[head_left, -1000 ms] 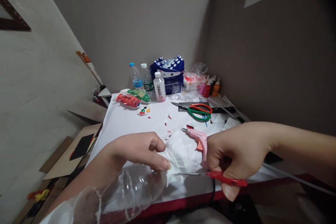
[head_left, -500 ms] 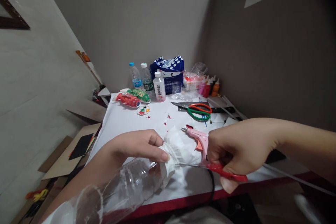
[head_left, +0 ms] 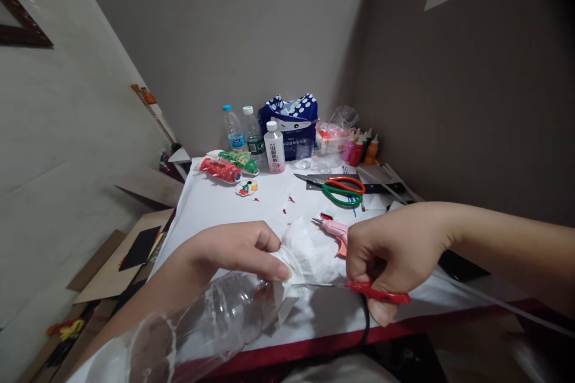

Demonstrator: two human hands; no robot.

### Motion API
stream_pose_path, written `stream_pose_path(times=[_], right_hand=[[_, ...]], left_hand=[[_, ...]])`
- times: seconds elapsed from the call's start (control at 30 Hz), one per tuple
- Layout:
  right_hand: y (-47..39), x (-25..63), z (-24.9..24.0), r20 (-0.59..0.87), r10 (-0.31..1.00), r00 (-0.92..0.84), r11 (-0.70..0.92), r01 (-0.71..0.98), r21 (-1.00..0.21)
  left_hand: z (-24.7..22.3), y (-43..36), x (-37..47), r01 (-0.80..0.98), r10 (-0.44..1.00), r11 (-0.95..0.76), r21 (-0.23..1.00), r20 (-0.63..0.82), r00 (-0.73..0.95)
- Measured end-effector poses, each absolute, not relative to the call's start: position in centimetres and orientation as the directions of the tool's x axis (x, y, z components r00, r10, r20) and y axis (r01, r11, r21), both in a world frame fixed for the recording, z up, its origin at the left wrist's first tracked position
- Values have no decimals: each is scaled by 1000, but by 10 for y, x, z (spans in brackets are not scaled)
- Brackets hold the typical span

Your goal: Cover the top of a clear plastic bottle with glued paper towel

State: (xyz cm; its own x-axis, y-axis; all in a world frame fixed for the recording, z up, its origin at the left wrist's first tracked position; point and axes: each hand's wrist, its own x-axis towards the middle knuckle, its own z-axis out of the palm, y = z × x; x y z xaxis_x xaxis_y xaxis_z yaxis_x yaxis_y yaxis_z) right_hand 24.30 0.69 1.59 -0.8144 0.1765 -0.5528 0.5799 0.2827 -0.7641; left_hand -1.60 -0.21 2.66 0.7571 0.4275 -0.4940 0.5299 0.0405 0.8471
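Observation:
My left hand (head_left: 242, 251) is closed on a white tissue-like sheet (head_left: 309, 245), pinching it at the end of a clear plastic bottle (head_left: 224, 311). The bottle slants down toward the lower left, beside my left forearm. My right hand (head_left: 395, 251) grips red-handled scissors (head_left: 377, 293), with the blades pointing left into the white sheet near my left thumb. Where exactly the blade tips end is hidden by the sheet. Behind my right hand lies a pink glue gun (head_left: 335, 228), partly covered by that hand.
Large scissors with red and green handles (head_left: 344, 194) lie farther back. A red fish-shaped piece (head_left: 220, 170) and a green one (head_left: 240, 161) lie near several bottles, including a white-capped bottle (head_left: 274, 149). Paint bottles (head_left: 357, 151) stand at back right; cardboard (head_left: 121, 257) leans left.
My right hand has moved left with the scissors, and the blades reach farther into the white sheet. My left hand keeps its hold almost unmoved. The view has shifted slightly.

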Motion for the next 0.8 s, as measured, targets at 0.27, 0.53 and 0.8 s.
stream_pose_path(times=[0.27, 0.53, 0.8], right_hand=[[8, 248, 4, -517, 154, -842, 194, 539, -820], [7, 251, -2, -537, 149, -830, 134, 555, -821], [8, 251, -5, -490, 168, -855, 119, 511, -851]], left_hand=[[28, -6, -16, 577, 508, 59, 814, -523, 685], [27, -1, -15, 583, 491, -19, 812, -501, 713], [7, 6, -18, 551, 448, -31, 834, -481, 754]])
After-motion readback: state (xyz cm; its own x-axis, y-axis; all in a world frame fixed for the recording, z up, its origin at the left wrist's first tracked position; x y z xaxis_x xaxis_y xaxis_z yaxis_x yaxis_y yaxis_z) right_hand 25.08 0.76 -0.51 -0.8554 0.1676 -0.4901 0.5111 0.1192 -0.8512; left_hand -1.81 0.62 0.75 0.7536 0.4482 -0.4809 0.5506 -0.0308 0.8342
